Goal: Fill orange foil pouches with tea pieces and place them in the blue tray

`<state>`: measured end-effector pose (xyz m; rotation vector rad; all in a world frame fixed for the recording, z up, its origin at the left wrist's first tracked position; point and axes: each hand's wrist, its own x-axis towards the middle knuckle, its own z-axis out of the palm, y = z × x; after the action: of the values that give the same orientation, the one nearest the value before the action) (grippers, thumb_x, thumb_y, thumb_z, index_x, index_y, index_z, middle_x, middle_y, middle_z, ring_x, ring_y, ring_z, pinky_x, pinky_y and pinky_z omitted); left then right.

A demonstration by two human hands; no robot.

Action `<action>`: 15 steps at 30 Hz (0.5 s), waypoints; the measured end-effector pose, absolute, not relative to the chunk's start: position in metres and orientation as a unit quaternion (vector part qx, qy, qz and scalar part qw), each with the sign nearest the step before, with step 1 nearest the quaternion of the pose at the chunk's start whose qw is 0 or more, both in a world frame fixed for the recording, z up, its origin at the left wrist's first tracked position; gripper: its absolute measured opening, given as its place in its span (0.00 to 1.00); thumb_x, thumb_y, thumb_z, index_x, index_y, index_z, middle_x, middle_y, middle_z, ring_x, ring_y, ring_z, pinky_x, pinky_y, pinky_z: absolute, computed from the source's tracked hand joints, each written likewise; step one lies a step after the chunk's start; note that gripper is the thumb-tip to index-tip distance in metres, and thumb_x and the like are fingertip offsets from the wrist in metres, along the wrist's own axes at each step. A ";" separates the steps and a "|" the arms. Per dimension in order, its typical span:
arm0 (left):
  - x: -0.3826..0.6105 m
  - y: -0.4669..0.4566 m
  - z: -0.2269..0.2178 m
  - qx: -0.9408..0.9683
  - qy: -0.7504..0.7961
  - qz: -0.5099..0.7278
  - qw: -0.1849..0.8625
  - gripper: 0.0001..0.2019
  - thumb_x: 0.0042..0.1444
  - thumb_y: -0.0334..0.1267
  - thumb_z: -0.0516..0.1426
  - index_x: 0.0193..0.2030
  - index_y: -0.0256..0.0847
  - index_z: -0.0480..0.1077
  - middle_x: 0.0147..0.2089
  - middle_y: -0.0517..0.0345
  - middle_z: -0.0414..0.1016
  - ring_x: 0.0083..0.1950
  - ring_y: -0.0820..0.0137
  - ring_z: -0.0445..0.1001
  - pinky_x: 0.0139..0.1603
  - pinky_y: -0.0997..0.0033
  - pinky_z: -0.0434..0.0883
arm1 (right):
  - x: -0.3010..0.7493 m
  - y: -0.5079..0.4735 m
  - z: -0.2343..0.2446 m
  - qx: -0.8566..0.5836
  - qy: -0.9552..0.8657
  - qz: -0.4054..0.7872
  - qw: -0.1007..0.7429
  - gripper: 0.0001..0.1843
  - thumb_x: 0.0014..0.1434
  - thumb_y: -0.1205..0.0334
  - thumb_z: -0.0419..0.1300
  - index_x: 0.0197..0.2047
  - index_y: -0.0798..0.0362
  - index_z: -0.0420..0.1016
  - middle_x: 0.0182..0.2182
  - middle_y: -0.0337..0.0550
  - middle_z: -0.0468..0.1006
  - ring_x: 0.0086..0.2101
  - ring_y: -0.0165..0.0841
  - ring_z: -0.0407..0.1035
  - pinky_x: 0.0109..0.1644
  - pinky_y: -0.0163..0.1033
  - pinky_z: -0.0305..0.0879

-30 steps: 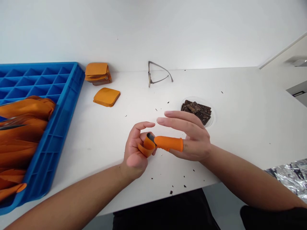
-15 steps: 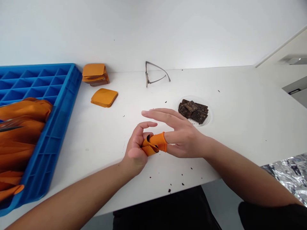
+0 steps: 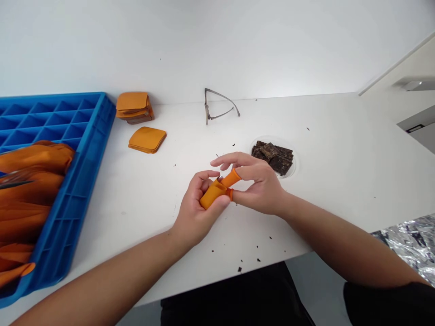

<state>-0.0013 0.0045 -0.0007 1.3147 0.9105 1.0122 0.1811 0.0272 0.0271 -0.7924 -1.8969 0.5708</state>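
Note:
My left hand (image 3: 197,203) and my right hand (image 3: 260,188) meet above the white table (image 3: 136,217). The left fingers and thumb hold an orange rubber finger cot (image 3: 212,194). A second orange cot (image 3: 232,178) slants up between the hands, touching my right fingers. A small orange end (image 3: 230,194) shows at a right fingertip. The hands partly hide the cots, so I cannot tell which finger wears what.
A blue grid tray (image 3: 91,122) holding orange rubber sheets (image 3: 30,190) lies left. Orange pads (image 3: 133,107) (image 3: 147,139), eyeglasses (image 3: 212,108) and dark chocolate pieces (image 3: 272,157) stand beyond. Dark crumbs dot the table; crumpled foil (image 3: 408,240) lies lower right.
The hands have closed together. My right fingers have curled in toward the left hand, and the orange cot no longer sits straight along the right finger but slants between the hands.

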 end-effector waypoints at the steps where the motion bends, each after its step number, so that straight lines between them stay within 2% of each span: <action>1: -0.002 0.003 0.001 0.571 0.399 0.428 0.575 0.23 0.59 0.56 0.64 0.54 0.48 0.67 0.32 0.65 0.66 0.29 0.75 0.64 0.31 0.74 0.67 | 0.182 0.028 0.027 -0.322 -0.777 0.255 0.477 0.09 0.52 0.77 0.66 0.33 0.53 0.81 0.49 0.47 0.83 0.44 0.34 0.77 0.51 0.44 0.77; 4: -0.003 0.001 0.002 0.592 0.400 0.432 0.551 0.20 0.59 0.49 0.66 0.53 0.49 0.66 0.38 0.63 0.72 0.33 0.75 0.70 0.35 0.74 0.71 | 0.184 0.029 0.027 -0.319 -0.793 0.259 0.450 0.09 0.55 0.76 0.65 0.35 0.52 0.82 0.48 0.46 0.84 0.44 0.34 0.77 0.50 0.44 0.77; 7: -0.002 0.002 0.001 0.599 0.410 0.422 0.543 0.21 0.57 0.46 0.68 0.53 0.50 0.66 0.43 0.61 0.76 0.39 0.74 0.74 0.40 0.74 0.74 | 0.188 0.032 0.027 -0.302 -0.830 0.217 0.416 0.11 0.59 0.76 0.61 0.34 0.51 0.81 0.48 0.46 0.83 0.44 0.33 0.75 0.49 0.45 0.76; 10: -0.001 0.004 0.001 0.594 0.419 0.412 0.550 0.18 0.60 0.46 0.65 0.54 0.49 0.68 0.46 0.58 0.78 0.42 0.72 0.77 0.39 0.73 0.75 | 0.193 0.035 0.030 -0.273 -0.865 0.188 0.377 0.16 0.58 0.80 0.55 0.33 0.52 0.80 0.51 0.48 0.81 0.49 0.35 0.74 0.51 0.47 0.75; 12: 0.000 0.004 0.002 0.600 0.414 0.400 0.555 0.15 0.61 0.46 0.64 0.52 0.47 0.71 0.46 0.57 0.78 0.42 0.70 0.77 0.39 0.72 0.76 | 0.198 0.036 0.035 -0.261 -0.881 0.186 0.347 0.17 0.57 0.82 0.52 0.30 0.53 0.77 0.56 0.50 0.79 0.53 0.37 0.72 0.54 0.49 0.75; 15: 0.000 0.005 0.004 0.620 0.405 0.369 0.561 0.15 0.60 0.45 0.65 0.52 0.46 0.73 0.40 0.58 0.79 0.38 0.71 0.75 0.36 0.73 0.74 | 0.203 0.034 0.045 -0.267 -0.902 0.201 0.274 0.18 0.56 0.83 0.51 0.29 0.54 0.75 0.64 0.52 0.73 0.62 0.41 0.67 0.59 0.51 0.73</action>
<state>0.0002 0.0050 0.0042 1.4605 0.9537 0.8704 0.2027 0.0338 0.0446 -0.7174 -2.4251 0.5405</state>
